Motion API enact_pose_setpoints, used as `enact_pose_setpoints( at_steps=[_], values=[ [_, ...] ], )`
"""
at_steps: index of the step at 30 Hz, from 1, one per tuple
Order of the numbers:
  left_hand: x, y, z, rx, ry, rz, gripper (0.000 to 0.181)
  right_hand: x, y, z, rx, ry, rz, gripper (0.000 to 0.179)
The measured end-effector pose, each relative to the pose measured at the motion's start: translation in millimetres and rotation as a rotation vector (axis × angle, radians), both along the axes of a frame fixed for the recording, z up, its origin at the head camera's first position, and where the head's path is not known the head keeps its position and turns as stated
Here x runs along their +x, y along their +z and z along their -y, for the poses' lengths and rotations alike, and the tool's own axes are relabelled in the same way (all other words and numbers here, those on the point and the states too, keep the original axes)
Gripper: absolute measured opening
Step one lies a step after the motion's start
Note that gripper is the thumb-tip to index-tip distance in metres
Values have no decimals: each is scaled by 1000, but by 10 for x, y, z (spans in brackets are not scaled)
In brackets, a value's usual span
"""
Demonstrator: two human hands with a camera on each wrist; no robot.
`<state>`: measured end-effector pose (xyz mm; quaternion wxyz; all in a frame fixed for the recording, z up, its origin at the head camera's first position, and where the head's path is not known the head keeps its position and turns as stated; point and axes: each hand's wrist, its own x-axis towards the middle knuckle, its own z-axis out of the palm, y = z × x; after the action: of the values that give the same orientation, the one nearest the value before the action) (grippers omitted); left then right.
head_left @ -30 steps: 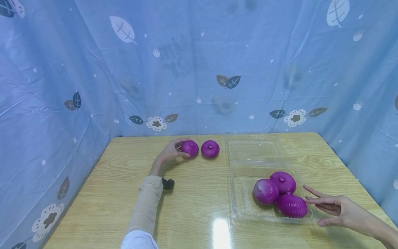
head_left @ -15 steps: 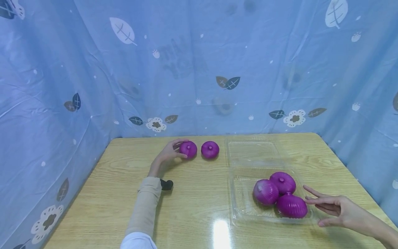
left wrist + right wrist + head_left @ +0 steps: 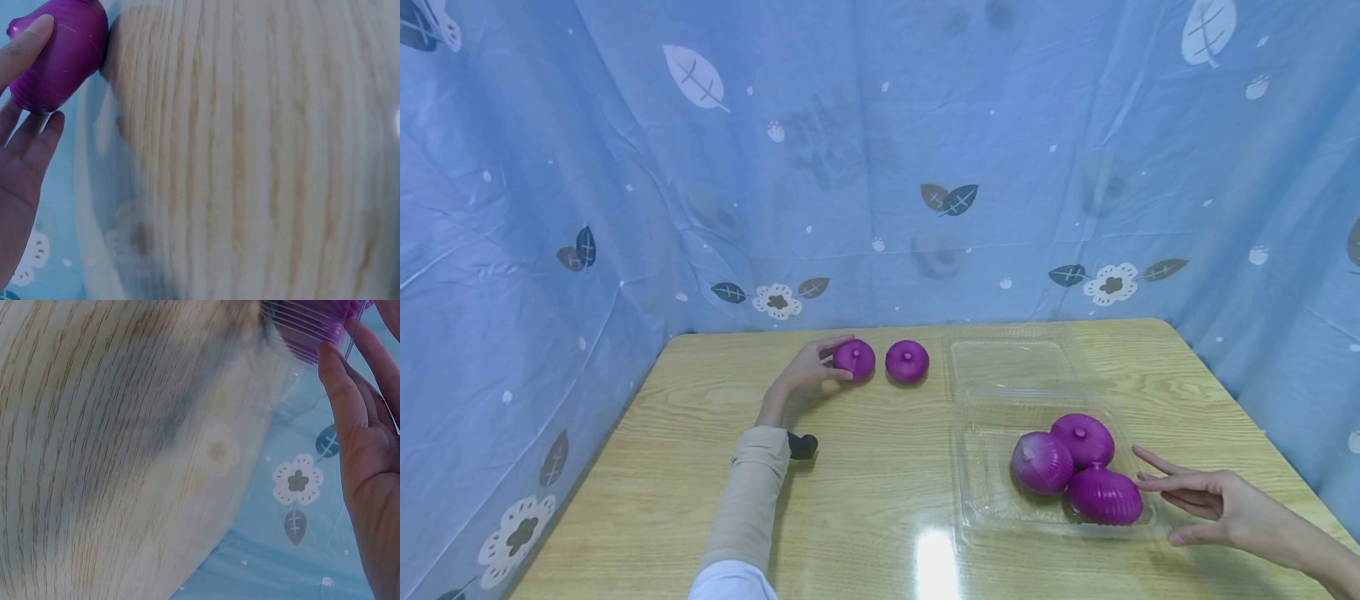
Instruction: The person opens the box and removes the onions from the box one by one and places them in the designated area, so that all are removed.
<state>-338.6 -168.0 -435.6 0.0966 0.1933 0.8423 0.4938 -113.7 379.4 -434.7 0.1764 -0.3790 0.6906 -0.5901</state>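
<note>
At the back of the table my left hand (image 3: 807, 367) grips a purple onion (image 3: 854, 361), thumb on one side and fingers on the other; the left wrist view shows the same onion (image 3: 61, 56) between thumb and fingertips. Just right of it sits a second purple onion (image 3: 907, 362). My right hand (image 3: 1213, 504) is at the right side of a clear plastic clamshell box (image 3: 981, 500), fingers extended, with a fingertip at the box wall (image 3: 306, 331) in the right wrist view. Inside the box lie three purple onions: one paler (image 3: 1042, 462), one behind (image 3: 1082, 440), one in front (image 3: 1105, 495).
The box's clear lid (image 3: 1015, 362) lies folded back toward the rear edge. A wooden table (image 3: 865, 508) carries everything, with a bright glare spot near its front. Blue patterned curtains (image 3: 850, 167) enclose the back and sides. A black wrist mount (image 3: 802, 447) sticks out from the left sleeve.
My left hand and the onion in it have shifted very slightly left, widening the gap to the neighbouring onion. The right hand and the box stay where they were.
</note>
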Motion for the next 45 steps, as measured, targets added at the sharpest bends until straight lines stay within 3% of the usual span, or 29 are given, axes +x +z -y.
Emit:
enact_pose_setpoints(
  at_steps=[9, 14, 27, 33, 36, 40, 45],
  values=[
    [-17, 67, -56, -107, 7, -33, 75, 15, -9, -19, 3, -9, -33, 54],
    [-31, 73, -55, -109, -7, -29, 75, 10, -1, -14, 3, 2, -24, 54],
    [-52, 106, 67, -146, -8, -112, 78, -26, 37, 26, 18, -16, -43, 53],
    [-41, 118, 112, -142, 17, -133, 74, -26, 59, 32, 22, -25, -23, 52],
    [-11, 139, 110, -95, 52, -136, 71, -17, 50, 29, 28, -34, -31, 52],
    [29, 145, 63, 37, 96, -157, 64, -1, 29, 24, 35, -35, -47, 52],
    [169, 160, -88, 177, 84, -176, 54, 17, 19, 18, 35, -31, -50, 53]
  ],
)
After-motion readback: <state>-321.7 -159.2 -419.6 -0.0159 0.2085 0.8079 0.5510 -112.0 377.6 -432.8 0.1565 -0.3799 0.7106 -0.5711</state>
